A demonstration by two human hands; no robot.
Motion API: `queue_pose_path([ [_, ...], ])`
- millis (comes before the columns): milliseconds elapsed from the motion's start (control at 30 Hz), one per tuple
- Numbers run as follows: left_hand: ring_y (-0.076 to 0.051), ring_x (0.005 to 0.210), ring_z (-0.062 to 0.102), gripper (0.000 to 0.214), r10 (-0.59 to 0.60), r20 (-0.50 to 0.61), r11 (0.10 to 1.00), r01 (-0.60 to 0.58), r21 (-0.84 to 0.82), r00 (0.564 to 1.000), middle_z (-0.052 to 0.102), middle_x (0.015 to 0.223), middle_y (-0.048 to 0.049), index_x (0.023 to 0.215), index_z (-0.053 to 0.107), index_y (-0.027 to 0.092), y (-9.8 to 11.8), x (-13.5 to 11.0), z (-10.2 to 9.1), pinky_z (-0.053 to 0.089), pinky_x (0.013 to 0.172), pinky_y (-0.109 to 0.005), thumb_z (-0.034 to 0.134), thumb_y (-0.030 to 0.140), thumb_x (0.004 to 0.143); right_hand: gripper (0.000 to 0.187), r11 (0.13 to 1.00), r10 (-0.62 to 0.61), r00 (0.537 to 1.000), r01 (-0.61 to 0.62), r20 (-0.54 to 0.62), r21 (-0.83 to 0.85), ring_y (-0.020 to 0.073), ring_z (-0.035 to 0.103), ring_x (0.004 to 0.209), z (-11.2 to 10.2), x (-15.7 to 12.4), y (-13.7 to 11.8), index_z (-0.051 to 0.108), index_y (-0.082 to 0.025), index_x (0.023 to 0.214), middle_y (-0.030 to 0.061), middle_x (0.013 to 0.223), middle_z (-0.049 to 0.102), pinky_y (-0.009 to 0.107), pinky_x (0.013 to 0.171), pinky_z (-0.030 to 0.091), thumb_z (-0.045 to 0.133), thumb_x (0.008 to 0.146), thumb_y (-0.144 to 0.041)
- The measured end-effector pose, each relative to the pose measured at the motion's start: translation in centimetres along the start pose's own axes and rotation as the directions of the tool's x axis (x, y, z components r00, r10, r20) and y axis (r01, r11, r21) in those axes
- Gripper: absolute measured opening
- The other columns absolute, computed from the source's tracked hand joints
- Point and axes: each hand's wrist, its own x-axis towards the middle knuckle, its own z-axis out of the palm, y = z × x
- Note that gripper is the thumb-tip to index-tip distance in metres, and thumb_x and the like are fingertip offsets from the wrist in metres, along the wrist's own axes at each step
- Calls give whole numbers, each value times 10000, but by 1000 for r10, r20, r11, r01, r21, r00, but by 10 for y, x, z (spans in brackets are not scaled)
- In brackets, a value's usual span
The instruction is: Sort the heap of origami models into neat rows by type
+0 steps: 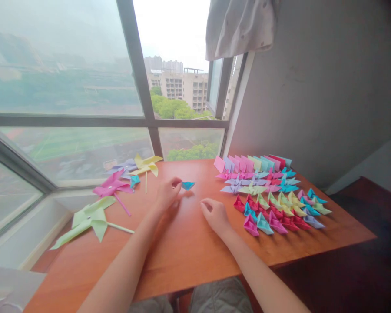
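Note:
My left hand (pixel 169 192) pinches a small blue folded paper boat (pixel 188 185) by its left end, just above the middle of the wooden table (pixel 182 248). To the right of it, my right hand (pixel 214 214) hovers low over or rests on the tabletop, which of the two I cannot tell. Its fingers are curled together with nothing showing in them, apart from the blue paper. Rows of folded paper boats (pixel 275 221) in pink, red, blue and yellow stand just right of that hand.
Paper cranes (pixel 252 187) and a row of upright folded papers (pixel 247 164) stand behind the boats. On the left lie green (pixel 93 217), magenta (pixel 112 187) and yellow pinwheels (pixel 146 165) with sticks. Windows (pixel 189 141) border the far edge; a grey wall (pixel 319 87) rises at right.

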Motion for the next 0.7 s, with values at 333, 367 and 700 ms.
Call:
queue_pose_path([
  [333,-155,661,667,152,83,89,992,-75,-98,993,729,752,-19,856,695,188,24,-57,-3,523,620,-249,550,217,822,265,993,23,991,-8,-129,117,158,623,665,-2,-4,-4,691,-168,988,54,846,719,259,618,499,546,871,-358],
  [367,-152,656,663,152,84,93,992,-75,-103,992,728,752,-17,858,694,189,26,-63,-4,520,615,-246,548,216,825,251,994,-1,992,15,-127,111,157,622,664,-2,-5,-5,696,-169,954,58,853,722,260,621,498,542,876,-353],
  [700,-183,695,676,199,-1,54,996,6,-92,999,741,809,-56,906,699,170,25,-105,-24,527,624,-280,539,280,864,182,964,-264,964,264,2,3,127,566,600,-4,-16,-12,700,-195,845,24,753,696,238,586,440,543,893,-274],
])
